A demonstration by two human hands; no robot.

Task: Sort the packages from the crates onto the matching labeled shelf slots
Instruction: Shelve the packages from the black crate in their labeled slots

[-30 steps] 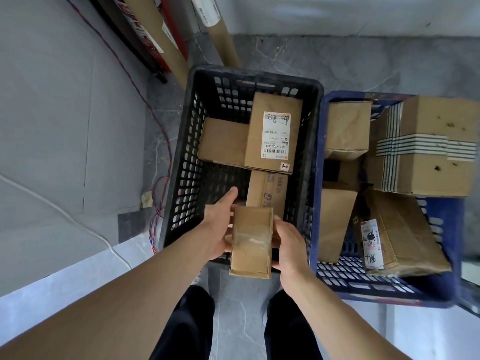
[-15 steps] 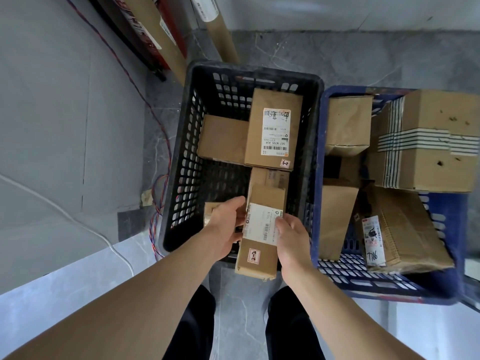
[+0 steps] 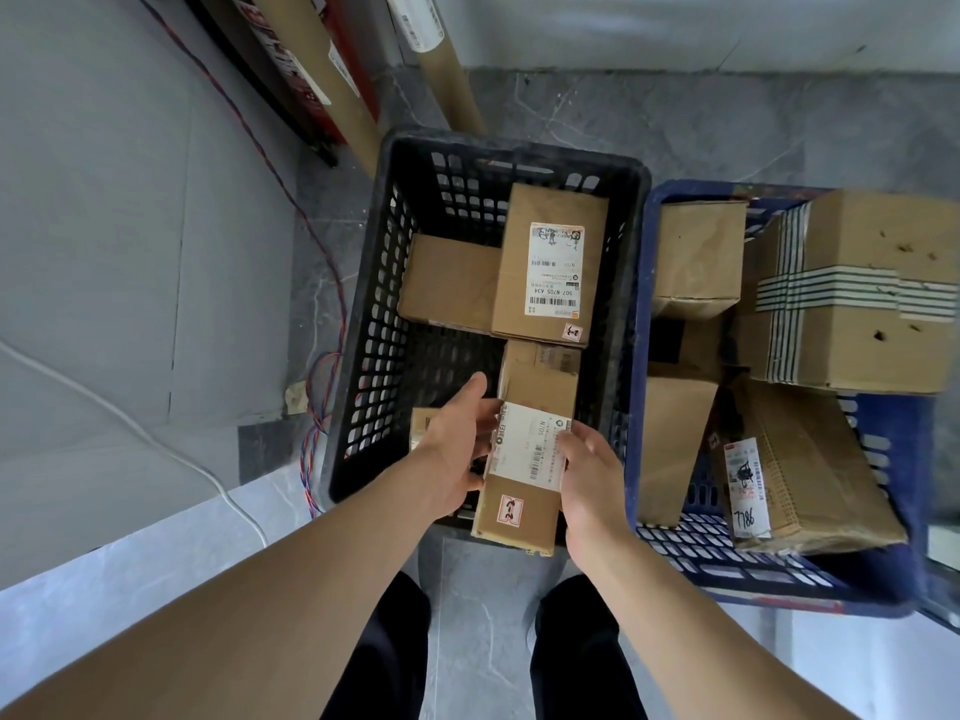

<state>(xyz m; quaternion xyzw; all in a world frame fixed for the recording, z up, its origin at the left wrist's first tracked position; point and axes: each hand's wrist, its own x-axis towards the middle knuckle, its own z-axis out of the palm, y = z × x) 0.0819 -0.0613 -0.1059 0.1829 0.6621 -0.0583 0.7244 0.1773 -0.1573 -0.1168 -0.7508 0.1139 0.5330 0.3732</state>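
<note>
Nearest: both hands grasp one small pkg. Left hand grips its left long side, thumb sticking out toward the far end. Right hand grips the right side, fingertips on the white label. The pkg is lifted, label up, over the near rim of the black crate, w/ a red-marked sticker at its near end. Step in hand, prob.: reading the label to find its slot.

Just beyond, inside the black crate: a little box partly hidden under the left hand, a narrow box mid-crate, then a big labelled box lying over a plain box at the far end. So approx. 4 still to go there.

Right, side by side w/ it: blue crate, approx. 5 more, incl. a striped-tape box and one marked "7786".

Shelf slots not in view, so can't tell what's already placed. Judging by the crates, most of the sorting is left.

Far left: cardboard tubes lean in the corner, red/blue wire runs along the floor.
</note>
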